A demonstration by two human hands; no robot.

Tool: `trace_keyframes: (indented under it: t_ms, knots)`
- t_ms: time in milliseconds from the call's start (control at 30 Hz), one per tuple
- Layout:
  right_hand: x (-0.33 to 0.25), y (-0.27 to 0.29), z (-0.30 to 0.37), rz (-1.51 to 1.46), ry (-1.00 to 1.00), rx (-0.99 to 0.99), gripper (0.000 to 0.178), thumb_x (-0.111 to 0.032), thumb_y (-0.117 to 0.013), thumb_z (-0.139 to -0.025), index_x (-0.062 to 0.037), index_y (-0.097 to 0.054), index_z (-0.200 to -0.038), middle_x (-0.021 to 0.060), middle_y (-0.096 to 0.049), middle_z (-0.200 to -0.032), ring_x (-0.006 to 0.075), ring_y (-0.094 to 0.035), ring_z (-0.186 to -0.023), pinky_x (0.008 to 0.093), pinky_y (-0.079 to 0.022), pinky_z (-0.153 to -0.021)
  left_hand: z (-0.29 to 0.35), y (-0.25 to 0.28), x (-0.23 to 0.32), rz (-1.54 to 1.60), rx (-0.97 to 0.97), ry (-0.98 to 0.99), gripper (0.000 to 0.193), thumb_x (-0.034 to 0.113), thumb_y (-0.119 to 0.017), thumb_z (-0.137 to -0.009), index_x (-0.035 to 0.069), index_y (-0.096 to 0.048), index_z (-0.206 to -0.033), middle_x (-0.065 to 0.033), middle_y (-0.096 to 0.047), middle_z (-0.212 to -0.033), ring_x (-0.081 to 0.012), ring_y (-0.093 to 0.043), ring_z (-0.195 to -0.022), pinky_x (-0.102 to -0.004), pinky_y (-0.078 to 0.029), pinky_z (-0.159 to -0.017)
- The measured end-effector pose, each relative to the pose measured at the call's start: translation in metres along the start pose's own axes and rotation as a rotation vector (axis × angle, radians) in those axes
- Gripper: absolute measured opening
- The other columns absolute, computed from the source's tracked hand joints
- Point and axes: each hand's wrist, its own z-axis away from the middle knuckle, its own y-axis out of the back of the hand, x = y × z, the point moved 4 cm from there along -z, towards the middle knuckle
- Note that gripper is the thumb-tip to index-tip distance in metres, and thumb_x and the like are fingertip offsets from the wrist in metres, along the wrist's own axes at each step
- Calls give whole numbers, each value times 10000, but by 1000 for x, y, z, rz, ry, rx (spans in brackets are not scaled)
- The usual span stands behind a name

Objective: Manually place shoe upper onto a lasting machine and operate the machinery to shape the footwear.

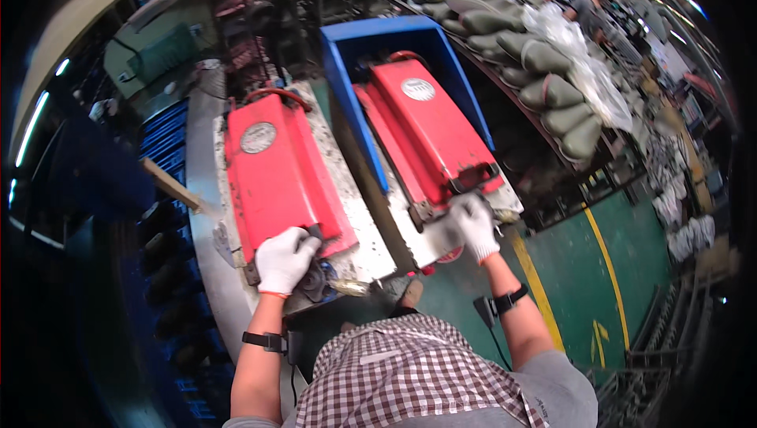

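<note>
Two red box-like machine covers, a left cover (272, 168) and a right cover (434, 116), lie side by side on pale, stained boards. My left hand (285, 261), in a white knit glove, is closed at the front edge of the left cover. Its fingers wrap a dark handle (315, 232), mostly hidden under the glove. My right hand (474, 227), gloved the same way, is at the front of the right cover, just below its black handle (473, 179). Motion smears its fingers, so their grip is unclear. Dark crumpled cloth (315, 282) lies beside my left hand.
A blue open-fronted guard (378, 29) surrounds the back of the right cover. Green boot-shaped pieces (544, 93) and clear plastic (587, 73) fill a rack at the back right. Blue racking (169, 140) stands left. Yellow lines (603, 270) mark the green floor. A person (587, 14) is far right.
</note>
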Motion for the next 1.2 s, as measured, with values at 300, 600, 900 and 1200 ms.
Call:
trace_keyframes:
  t_ms: [300, 600, 900, 1200]
  knots:
    - [77, 66, -14, 898, -288, -80, 346, -357, -604, -977, -64, -754, -1083, 222, -746, -1060, 394, -686, -1050, 499, -503, -957, -21, -48, 63, 808, 130, 188, 159, 60, -633, -1002, -17, -690, -1130, -54, -711, -945, -135, -687, -880, -276, -548, -824]
    - [101, 81, -26, 704, -299, -142, 388, -453, -549, -1010, -113, -696, -1127, 233, -745, -956, 439, -718, -921, 533, -555, -843, -84, -123, 223, 378, -75, -606, 392, 167, -742, -791, 44, -674, -1157, -161, -685, -1154, -366, -668, -1056, -454, -536, -935]
    - [102, 99, 11, 716, -703, -38, 524, -557, -396, -1055, -154, -705, -1185, 277, -709, -1146, 507, -671, -1054, 584, -523, -929, -100, -207, 249, 60, -130, -765, 514, 102, -636, -820, 88, -625, -1334, -156, -641, -1010, -437, -510, -1301, -663, -345, -1117]
    - [47, 92, 70, 416, -773, -455, 478, -456, -507, -1053, -86, -509, -1356, 337, -704, -984, 513, -685, -1020, 554, -528, -908, -104, -210, 258, 108, -114, -751, 475, 98, -616, -795, 72, -650, -1268, -159, -640, -961, -417, -540, -1237, -606, -371, -1097]
